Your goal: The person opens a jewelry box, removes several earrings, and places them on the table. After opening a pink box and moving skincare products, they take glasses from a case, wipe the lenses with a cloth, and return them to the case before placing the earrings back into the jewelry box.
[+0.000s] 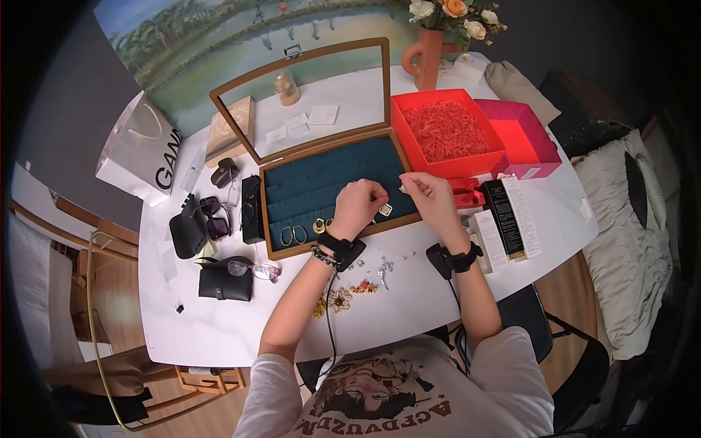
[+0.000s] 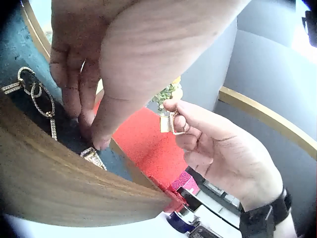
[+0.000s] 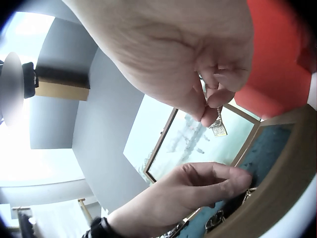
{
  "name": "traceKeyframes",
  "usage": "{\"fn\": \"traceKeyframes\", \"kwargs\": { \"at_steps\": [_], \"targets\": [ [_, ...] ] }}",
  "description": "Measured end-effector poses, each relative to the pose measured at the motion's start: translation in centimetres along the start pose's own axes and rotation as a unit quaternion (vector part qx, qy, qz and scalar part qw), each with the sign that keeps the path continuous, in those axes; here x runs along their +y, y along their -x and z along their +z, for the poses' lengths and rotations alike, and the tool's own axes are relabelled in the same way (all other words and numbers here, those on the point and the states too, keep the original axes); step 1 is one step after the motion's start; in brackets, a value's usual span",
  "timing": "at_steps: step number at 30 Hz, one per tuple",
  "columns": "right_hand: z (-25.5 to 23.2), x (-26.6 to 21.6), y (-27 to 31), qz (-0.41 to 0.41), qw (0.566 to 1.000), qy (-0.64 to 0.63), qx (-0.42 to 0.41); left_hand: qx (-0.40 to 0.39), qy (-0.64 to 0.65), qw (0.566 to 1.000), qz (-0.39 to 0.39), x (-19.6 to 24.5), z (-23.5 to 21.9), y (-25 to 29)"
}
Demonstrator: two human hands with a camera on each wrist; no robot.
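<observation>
Both hands over the jewellery case (image 1: 292, 186). Right hand (image 1: 431, 197) pinches a small gold earring (image 2: 171, 122) above the tray; left hand (image 1: 358, 206) has fingertips pressed on another earring (image 2: 92, 154) on the teal lining, nothing gripped.

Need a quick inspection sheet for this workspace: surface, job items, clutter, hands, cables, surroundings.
Surface: white table, crowded at the back.
Job's things: wooden jewelry case, glass lid up, teal lining; small gold earring; hoop earrings seated in the front row.
Clutter: sunglasses, black pouch, loose jewelry near the table edge, red box of shredded paper, pink box, white bag.
Hands: right hand pinches the earring above the case; left hand has fingertips down on the lining.
Cables: black cable from the left wrist strap.
Surroundings: vase of flowers, chair.
</observation>
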State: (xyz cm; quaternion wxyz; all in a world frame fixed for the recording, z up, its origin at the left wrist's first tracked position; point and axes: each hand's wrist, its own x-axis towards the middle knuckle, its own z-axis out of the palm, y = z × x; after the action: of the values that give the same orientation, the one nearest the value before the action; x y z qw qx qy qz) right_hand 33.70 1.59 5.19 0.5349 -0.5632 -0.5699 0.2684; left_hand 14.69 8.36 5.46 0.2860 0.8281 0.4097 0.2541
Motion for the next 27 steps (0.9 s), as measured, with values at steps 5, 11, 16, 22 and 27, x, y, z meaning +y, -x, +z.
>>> {"fn": "traceKeyframes", "kwargs": {
  "at_steps": [5,11,16,22,27],
  "targets": [
    [0.2,-0.4,0.0,-0.004,1.0,0.013,0.003,0.021,-0.02,1.0,0.007,-0.4,0.2,-0.3],
    [-0.3,-1.3,0.0,-0.013,0.994,0.107,-0.014,-0.01,0.041,0.999,-0.013,-1.5,0.0,-0.9],
    [0.1,0.2,-0.1,-0.016,0.997,0.077,-0.006,0.003,-0.007,1.0,-0.016,-1.0,-0.2,-1.2],
    [0.4,0.5,-0.4,-0.053,0.997,0.06,0.024,-0.03,0.04,0.998,-0.032,-1.5,-0.4,-1.5],
    [0.4,-0.4,-0.3,-0.05,0.998,0.033,0.014,-0.034,0.033,0.999,-0.025,-1.2,-0.7,-1.4]
  ]
}}
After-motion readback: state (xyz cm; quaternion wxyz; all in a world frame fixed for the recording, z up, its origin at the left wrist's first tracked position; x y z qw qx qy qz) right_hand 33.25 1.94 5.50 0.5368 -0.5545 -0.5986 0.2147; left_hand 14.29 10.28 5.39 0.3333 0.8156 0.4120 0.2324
